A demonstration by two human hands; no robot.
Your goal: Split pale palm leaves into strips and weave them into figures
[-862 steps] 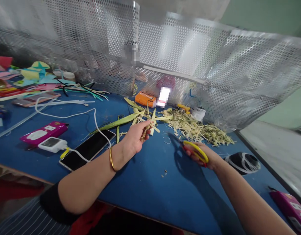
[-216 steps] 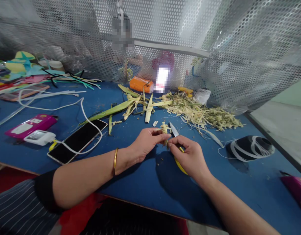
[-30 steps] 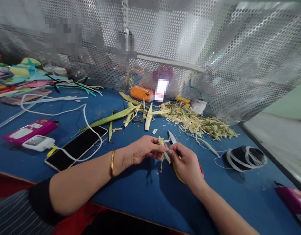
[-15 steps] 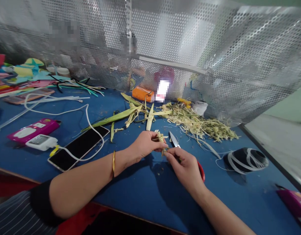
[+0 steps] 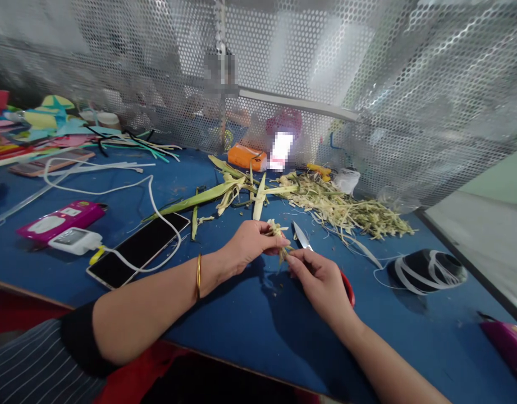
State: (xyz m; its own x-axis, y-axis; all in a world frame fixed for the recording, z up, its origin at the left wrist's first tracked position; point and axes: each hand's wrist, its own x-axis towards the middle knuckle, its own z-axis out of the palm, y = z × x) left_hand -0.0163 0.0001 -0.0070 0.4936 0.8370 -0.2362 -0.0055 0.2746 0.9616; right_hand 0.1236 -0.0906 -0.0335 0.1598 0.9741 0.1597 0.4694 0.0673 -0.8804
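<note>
The left hand (image 5: 252, 245) grasps a small knotted leaf-strip bundle (image 5: 275, 229), pinched between thumb and fingers over the blue tabletop (image 5: 241, 325). The right hand (image 5: 316, 275) pinches the bundle's lower loose end between thumb and fingertips, close beside the left. The scissors (image 5: 303, 235) lie partly hidden by the right hand: the blades point away past its knuckles and a red handle loop shows at its outer side; whether any finger grips them I cannot tell. A gold bangle (image 5: 198, 276) circles the left wrist.

Beyond the hands, a long green leaf (image 5: 195, 202) lies to the left of a heap of pale, shredded plant strips (image 5: 338, 205). Right of the right hand sits a black spool (image 5: 429, 271) wound with white tape.

At left, a magenta packet (image 5: 62, 223) carries white panels and a small yellowish mark near one end; its print is too small to read. A white device (image 5: 75, 240) with a screen rests against it, beside a dark-screened smartphone (image 5: 138, 249) crossed by a white cable (image 5: 157, 210). A second magenta packet (image 5: 504, 342), cut off by the view's edge, is equally illegible. An orange packet (image 5: 246, 157) bears a dark mark too blurred to make out. Next to it, a lit phone (image 5: 281, 150) stands before the perforated screen (image 5: 300, 62), its display pixelated.
</note>
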